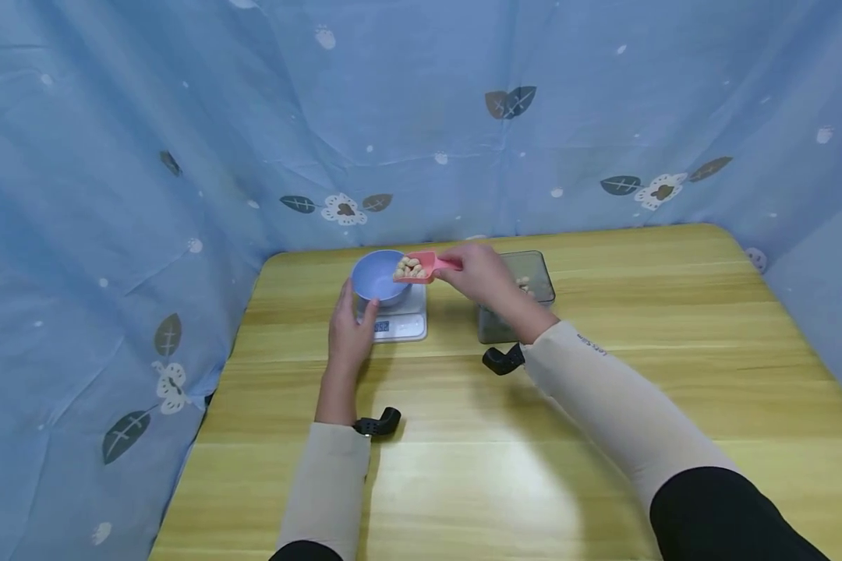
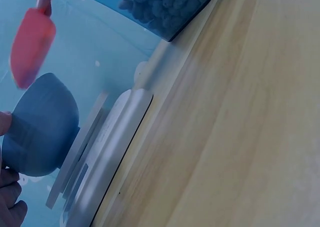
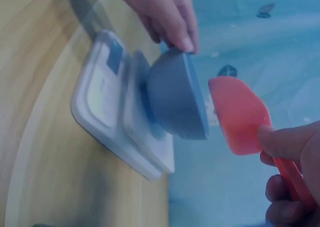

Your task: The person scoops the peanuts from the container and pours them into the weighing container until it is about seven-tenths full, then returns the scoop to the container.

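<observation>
A blue bowl stands on a white kitchen scale whose small display is lit. My left hand holds the bowl at its near left side, thumb and fingers spread around the wall. My right hand grips the handle of a pink scoop. Several pale peanuts lie in the scoop, whose front edge is over the bowl's right rim. In the right wrist view the scoop hangs a little above the bowl, apart from it. The bowl's inside shows no peanuts in the head view.
Right of the scale stands a grey see-through box with more peanuts inside, partly hidden by my right forearm. All of it sits near the far edge of a wooden table. A blue patterned curtain hangs behind and at both sides.
</observation>
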The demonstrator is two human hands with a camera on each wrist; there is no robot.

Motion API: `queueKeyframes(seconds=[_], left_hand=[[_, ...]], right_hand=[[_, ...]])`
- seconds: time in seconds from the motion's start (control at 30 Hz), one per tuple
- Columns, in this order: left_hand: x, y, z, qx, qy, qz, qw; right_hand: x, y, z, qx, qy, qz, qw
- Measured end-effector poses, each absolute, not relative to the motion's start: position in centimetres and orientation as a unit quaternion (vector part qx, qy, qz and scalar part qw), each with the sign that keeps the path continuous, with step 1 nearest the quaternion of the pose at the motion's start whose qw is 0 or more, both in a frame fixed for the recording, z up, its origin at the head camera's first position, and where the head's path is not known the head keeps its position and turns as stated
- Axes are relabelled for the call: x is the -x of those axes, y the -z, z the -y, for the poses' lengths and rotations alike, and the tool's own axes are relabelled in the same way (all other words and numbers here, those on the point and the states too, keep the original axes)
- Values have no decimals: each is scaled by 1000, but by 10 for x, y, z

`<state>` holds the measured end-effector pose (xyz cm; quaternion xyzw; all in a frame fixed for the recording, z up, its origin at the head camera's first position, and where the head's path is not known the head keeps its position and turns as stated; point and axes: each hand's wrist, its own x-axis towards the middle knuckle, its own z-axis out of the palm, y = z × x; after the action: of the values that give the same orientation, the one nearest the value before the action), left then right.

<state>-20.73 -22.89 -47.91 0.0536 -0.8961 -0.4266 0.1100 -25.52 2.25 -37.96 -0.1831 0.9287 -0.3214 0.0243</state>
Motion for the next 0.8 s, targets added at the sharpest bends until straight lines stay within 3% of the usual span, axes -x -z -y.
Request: queueKeyframes(seconds=[0.23, 0.6, 0.7, 0.8], left_hand=[[209, 479, 225, -46, 420, 899, 116], [206, 479, 227, -45, 424, 896, 121], [206, 479, 227, -46, 424, 896, 119], [206, 479, 228, -47, 423, 897, 118]], right_hand=[[250, 380, -8, 205, 213, -955, -14], [239, 379, 5, 294, 96, -931, -195], [238, 377, 2, 291, 98, -931, -199], [237, 373, -4, 278, 124, -938, -164]])
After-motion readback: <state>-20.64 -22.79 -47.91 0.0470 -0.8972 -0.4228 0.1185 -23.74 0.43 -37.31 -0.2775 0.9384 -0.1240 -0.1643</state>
